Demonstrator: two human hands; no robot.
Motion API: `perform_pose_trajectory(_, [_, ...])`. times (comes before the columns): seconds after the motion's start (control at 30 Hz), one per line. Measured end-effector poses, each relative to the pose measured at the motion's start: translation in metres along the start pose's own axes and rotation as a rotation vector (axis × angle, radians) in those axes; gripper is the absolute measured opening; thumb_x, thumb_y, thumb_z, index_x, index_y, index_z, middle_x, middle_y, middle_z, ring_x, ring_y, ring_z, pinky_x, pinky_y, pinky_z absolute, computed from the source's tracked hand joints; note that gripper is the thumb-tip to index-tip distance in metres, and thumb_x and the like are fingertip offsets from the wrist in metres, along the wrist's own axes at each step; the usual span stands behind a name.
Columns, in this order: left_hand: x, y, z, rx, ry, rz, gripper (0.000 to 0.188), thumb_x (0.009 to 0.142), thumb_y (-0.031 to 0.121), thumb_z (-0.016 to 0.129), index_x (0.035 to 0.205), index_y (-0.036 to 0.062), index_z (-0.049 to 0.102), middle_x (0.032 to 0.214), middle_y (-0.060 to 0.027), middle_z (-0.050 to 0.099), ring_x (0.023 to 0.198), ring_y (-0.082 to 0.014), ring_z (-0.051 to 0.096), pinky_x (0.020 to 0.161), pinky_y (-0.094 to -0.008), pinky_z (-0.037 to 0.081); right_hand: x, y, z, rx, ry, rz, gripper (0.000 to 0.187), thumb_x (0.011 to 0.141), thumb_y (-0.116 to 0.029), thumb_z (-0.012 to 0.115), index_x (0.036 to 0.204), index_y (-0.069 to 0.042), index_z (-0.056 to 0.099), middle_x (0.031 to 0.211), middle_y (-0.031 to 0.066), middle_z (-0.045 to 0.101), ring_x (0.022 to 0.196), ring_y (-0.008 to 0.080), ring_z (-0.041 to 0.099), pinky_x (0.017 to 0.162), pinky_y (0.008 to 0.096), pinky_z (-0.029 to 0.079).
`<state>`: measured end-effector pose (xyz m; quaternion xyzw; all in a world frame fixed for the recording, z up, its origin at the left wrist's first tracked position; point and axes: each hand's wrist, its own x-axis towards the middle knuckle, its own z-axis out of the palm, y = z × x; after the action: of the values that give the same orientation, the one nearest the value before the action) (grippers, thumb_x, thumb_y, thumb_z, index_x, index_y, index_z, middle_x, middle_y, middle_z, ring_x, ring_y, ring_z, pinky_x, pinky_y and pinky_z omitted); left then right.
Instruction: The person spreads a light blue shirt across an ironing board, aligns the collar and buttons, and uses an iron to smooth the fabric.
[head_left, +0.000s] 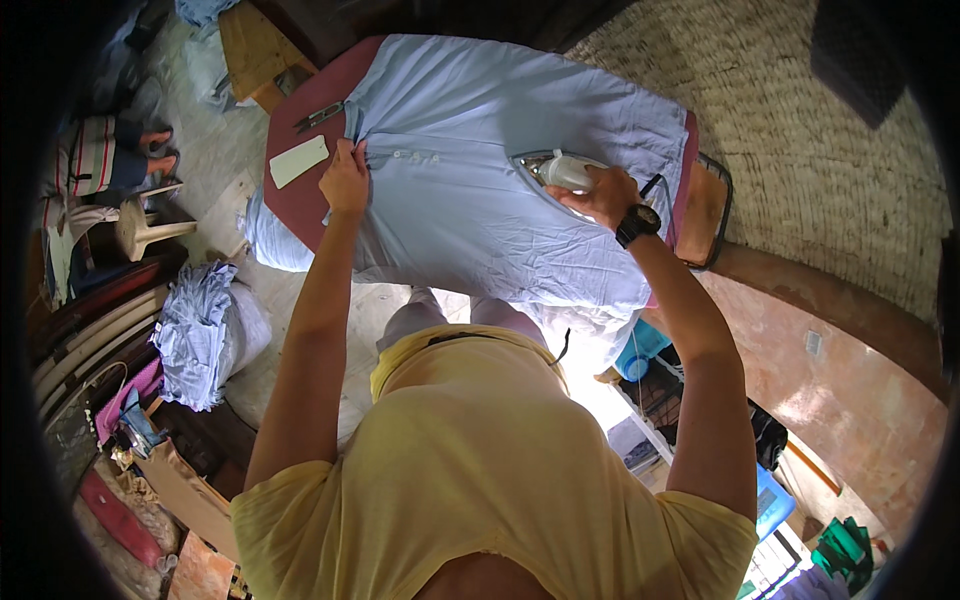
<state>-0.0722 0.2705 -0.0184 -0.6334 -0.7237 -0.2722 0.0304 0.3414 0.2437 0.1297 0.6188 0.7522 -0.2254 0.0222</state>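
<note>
A light blue shirt with several white buttons lies spread over a maroon ironing board. My left hand pinches the shirt's edge near its collar end, at the left of the board. My right hand is wrapped round the handle of a clothes iron, whose soleplate rests on the cloth at the right. A black watch is on my right wrist. Beside my left hand lie a white card and a small pair of thread snips.
An iron stand with a wooden plate juts from the board's right end. Crumpled blue garments are piled at the left. Another person's legs and a stool are at the far left. A woven wall rises beyond the board.
</note>
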Motion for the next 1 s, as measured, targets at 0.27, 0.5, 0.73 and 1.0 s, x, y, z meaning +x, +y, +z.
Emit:
perform_pose_trajectory(0.27, [-0.001, -0.002, 0.003, 0.015, 0.017, 0.003, 0.025, 0.097, 0.038, 0.054, 0.092, 0.0145, 0.046, 0.073, -0.0093, 0.065, 0.062, -0.0359, 0.063, 0.05, -0.0474, 0.047, 0.007, -0.009, 0.008, 0.003, 0.05, -0.006, 0.07, 0.069, -0.076, 0.063, 0.102, -0.015, 0.073, 0.087, 0.0124, 0.073, 0.083, 0.0307, 0.071, 0.076, 0.0412, 0.057])
perform_pose_trajectory(0.5, [-0.001, -0.001, 0.002, -0.004, 0.033, 0.0, 0.024, 0.096, 0.037, 0.055, 0.092, 0.0146, 0.047, 0.077, -0.0088, 0.066, 0.065, -0.0354, 0.064, 0.051, -0.0473, 0.048, 0.014, -0.041, 0.003, 0.04, 0.055, -0.06, 0.062, 0.071, -0.074, 0.064, 0.098, -0.018, 0.074, 0.08, 0.012, 0.072, 0.077, 0.0304, 0.07, 0.072, 0.042, 0.056])
perform_pose_trajectory(0.73, [0.002, 0.001, 0.002, -0.012, 0.024, 0.001, 0.025, 0.096, 0.036, 0.056, 0.091, 0.014, 0.046, 0.078, -0.0084, 0.065, 0.066, -0.0354, 0.064, 0.052, -0.0479, 0.048, 0.03, -0.06, 0.01, 0.065, -0.009, 0.027, 0.071, 0.069, -0.076, 0.063, 0.101, -0.013, 0.073, 0.089, 0.0137, 0.072, 0.087, 0.0307, 0.07, 0.079, 0.0428, 0.055])
perform_pose_trajectory(1.0, [0.001, -0.001, 0.004, -0.002, 0.041, 0.074, 0.026, 0.097, 0.037, 0.054, 0.092, 0.0123, 0.046, 0.08, -0.0093, 0.065, 0.066, -0.0363, 0.064, 0.052, -0.0481, 0.048, 0.003, -0.01, 0.001, 0.097, 0.028, 0.146, 0.073, 0.07, -0.08, 0.059, 0.104, -0.016, 0.073, 0.089, 0.0132, 0.073, 0.087, 0.0306, 0.07, 0.079, 0.0415, 0.056])
